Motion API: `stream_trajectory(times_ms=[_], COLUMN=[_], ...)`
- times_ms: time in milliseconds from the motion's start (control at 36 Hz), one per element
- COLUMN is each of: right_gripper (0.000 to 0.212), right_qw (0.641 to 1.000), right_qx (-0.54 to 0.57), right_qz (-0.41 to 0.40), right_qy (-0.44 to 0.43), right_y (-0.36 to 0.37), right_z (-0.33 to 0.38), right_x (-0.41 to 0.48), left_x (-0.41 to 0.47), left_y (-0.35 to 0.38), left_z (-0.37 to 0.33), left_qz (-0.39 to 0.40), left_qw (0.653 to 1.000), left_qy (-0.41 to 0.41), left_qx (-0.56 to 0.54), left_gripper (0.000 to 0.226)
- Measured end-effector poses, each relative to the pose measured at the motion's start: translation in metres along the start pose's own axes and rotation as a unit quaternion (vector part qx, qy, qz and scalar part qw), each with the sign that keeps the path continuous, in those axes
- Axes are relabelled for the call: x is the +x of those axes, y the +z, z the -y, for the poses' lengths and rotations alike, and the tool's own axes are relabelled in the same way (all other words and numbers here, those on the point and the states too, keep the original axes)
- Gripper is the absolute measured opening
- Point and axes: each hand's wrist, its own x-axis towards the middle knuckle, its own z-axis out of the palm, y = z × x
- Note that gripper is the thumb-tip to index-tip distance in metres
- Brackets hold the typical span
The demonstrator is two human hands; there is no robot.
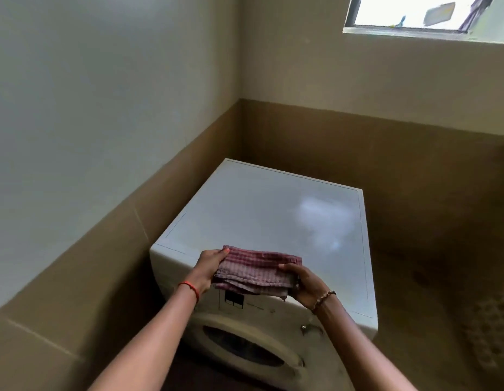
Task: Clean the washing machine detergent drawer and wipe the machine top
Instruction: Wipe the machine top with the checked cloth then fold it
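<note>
A white front-loading washing machine (267,215) stands in the room's corner, its flat top bare and faintly reflecting light. Over its front edge I hold a folded red-and-white checked cloth (256,270). My left hand (210,268) grips the cloth's left end, fingers curled over its top. My right hand (303,283) grips the right end from beneath, thumb on top. The cloth hides most of the upper front panel, so the detergent drawer is not clearly seen. Below it show a small dark control display (234,299) and the round door (245,348).
Walls close in on the machine's left and back, with a brown tiled band (104,235) low down. A window (425,15) sits high at the right. Tiled floor (442,306) lies to the machine's right, with a patterned mat (490,337) at the edge.
</note>
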Motion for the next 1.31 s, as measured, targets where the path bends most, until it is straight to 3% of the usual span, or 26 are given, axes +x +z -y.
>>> stream_trajectory(times_ms=[250, 417, 500, 583, 639, 694, 750, 806, 861, 917, 1056, 1167, 1306], right_gripper=[0.012, 0.016, 0.023, 0.020, 0.028, 0.035, 0.058, 0.064, 0.048, 0.050, 0.083, 0.113, 0.095], right_qw=[0.999, 0.981, 0.936, 0.851, 0.800, 0.724, 0.663, 0.680, 0.708, 0.707, 0.634, 0.605, 0.553], right_qx=[-0.039, -0.104, -0.200, -0.361, -0.480, -0.613, -0.698, -0.681, -0.644, -0.650, -0.731, -0.753, -0.794], right_qz=[0.011, -0.028, -0.050, -0.037, 0.021, 0.085, 0.085, 0.042, 0.004, -0.018, -0.116, -0.106, 0.009], right_qy=[-0.026, -0.164, -0.286, -0.379, -0.360, -0.305, -0.256, -0.267, -0.289, -0.277, -0.223, -0.236, -0.254], right_y=[0.044, 0.096, 0.125, 0.145, 0.150, 0.149, 0.151, 0.160, 0.173, 0.183, 0.197, 0.224, 0.260], right_z=[0.026, 0.054, 0.056, 0.035, 0.013, -0.011, -0.029, -0.039, -0.043, -0.047, -0.063, -0.067, -0.082], right_x=[0.046, 0.081, 0.096, 0.115, 0.125, 0.137, 0.145, 0.151, 0.158, 0.169, 0.204, 0.228, 0.220], left_x=[0.036, 0.059, 0.072, 0.081, 0.087, 0.094, 0.102, 0.110, 0.115, 0.118, 0.125, 0.129, 0.137], left_y=[-0.032, -0.068, -0.088, -0.107, -0.118, -0.128, -0.138, -0.147, -0.154, -0.161, -0.170, -0.174, -0.180], left_z=[-0.011, -0.022, -0.023, -0.024, -0.022, -0.021, -0.019, -0.017, -0.016, -0.015, -0.008, 0.000, 0.003], left_qz=[-0.054, -0.102, -0.154, -0.181, -0.191, -0.194, -0.191, -0.186, -0.176, -0.160, -0.112, -0.085, -0.095], left_qw=[0.998, 0.992, 0.984, 0.977, 0.973, 0.971, 0.971, 0.972, 0.974, 0.977, 0.988, 0.992, 0.991], left_qy=[0.018, 0.065, 0.089, 0.114, 0.126, 0.135, 0.138, 0.136, 0.137, 0.135, 0.104, 0.091, 0.076], left_qx=[-0.040, -0.039, -0.019, 0.010, 0.020, 0.027, 0.034, 0.038, 0.044, 0.039, 0.017, 0.017, -0.057], left_gripper=[0.017, 0.033, 0.030, 0.031, 0.032, 0.033, 0.035, 0.034, 0.035, 0.036, 0.040, 0.045, 0.046])
